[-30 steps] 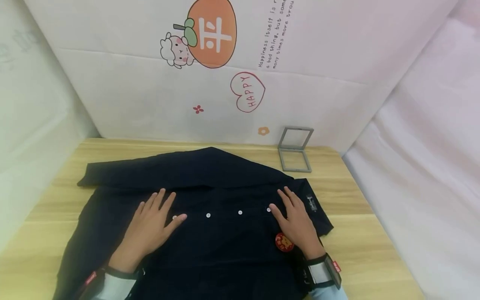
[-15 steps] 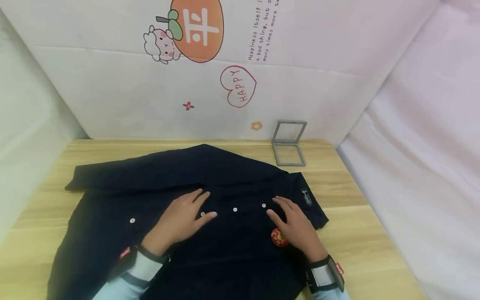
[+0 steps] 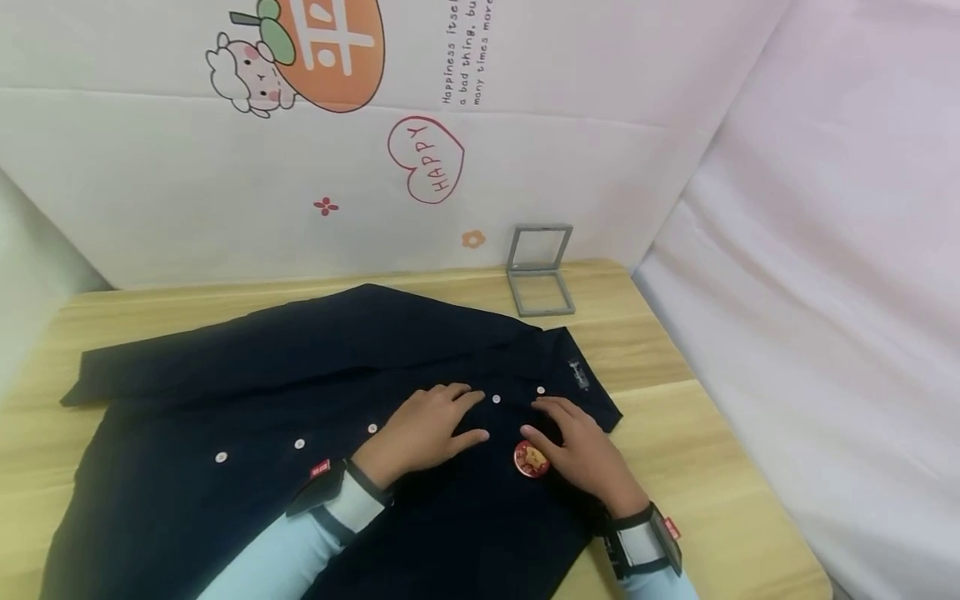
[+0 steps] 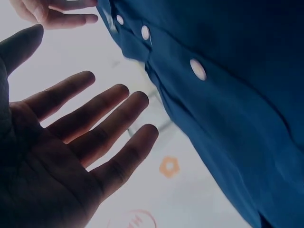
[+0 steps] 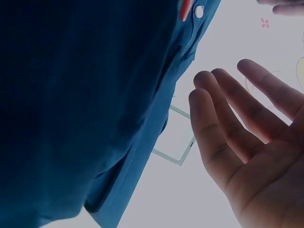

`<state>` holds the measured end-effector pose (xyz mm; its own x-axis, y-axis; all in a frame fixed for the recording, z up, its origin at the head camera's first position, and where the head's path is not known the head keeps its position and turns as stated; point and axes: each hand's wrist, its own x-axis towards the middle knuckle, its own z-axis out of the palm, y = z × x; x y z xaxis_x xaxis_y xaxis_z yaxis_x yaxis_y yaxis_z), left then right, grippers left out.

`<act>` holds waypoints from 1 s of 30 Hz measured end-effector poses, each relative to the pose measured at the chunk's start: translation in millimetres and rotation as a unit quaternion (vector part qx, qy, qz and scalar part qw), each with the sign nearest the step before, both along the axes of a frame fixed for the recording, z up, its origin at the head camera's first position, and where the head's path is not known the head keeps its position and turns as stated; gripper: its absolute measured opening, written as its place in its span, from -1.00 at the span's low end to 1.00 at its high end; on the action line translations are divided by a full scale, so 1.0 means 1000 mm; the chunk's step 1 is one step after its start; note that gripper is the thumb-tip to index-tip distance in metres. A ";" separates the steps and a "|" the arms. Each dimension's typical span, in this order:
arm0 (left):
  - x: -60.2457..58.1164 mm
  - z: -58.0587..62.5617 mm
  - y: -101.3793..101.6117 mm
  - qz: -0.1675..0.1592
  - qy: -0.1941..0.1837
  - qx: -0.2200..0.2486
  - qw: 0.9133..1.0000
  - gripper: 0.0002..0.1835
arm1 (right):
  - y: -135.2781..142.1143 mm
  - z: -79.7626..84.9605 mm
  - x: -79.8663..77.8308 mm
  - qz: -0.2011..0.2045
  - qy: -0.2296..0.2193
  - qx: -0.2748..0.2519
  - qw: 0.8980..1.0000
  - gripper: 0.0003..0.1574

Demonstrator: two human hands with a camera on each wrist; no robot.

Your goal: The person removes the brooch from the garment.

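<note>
A dark navy button-up shirt (image 3: 247, 367) lies spread on the table, its collar (image 3: 581, 379) toward the right. White buttons (image 3: 300, 444) run in a row along its front. My left hand (image 3: 420, 429) is over the button row near the chest, its fingers relaxed and apart in the left wrist view. A round red badge (image 3: 532, 459) with a yellow figure sits on the shirt. My right hand (image 3: 585, 454) is just right of the badge, thumb close to its edge, fingers loosely bent below the top button. Neither hand holds anything.
A grey square frame (image 3: 542, 271), folded open like a stand, is at the back of the wooden table (image 3: 667, 417). White cloth (image 3: 810, 250) with printed drawings hangs behind and at the sides.
My left hand has slid rightward along the button row toward the badge and collar. My right hand stays beside the badge, its fingers a little more bent. The head view has turned right.
</note>
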<state>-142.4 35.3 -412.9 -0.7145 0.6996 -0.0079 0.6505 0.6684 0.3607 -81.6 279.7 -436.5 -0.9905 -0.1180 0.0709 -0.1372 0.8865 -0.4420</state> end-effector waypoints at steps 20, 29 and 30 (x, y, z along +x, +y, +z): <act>-0.004 -0.028 0.053 -0.082 0.043 -0.045 0.995 -0.49 | 0.007 -0.004 -0.001 0.062 -0.037 -0.015 0.997 -0.50; -0.001 -0.036 0.061 -0.093 0.045 -0.052 0.993 -0.54 | 0.010 -0.010 -0.002 0.071 -0.052 -0.002 0.996 -0.58; -0.001 -0.036 0.062 -0.095 0.047 -0.053 0.993 -0.55 | 0.010 -0.011 -0.002 0.070 -0.054 -0.002 0.996 -0.59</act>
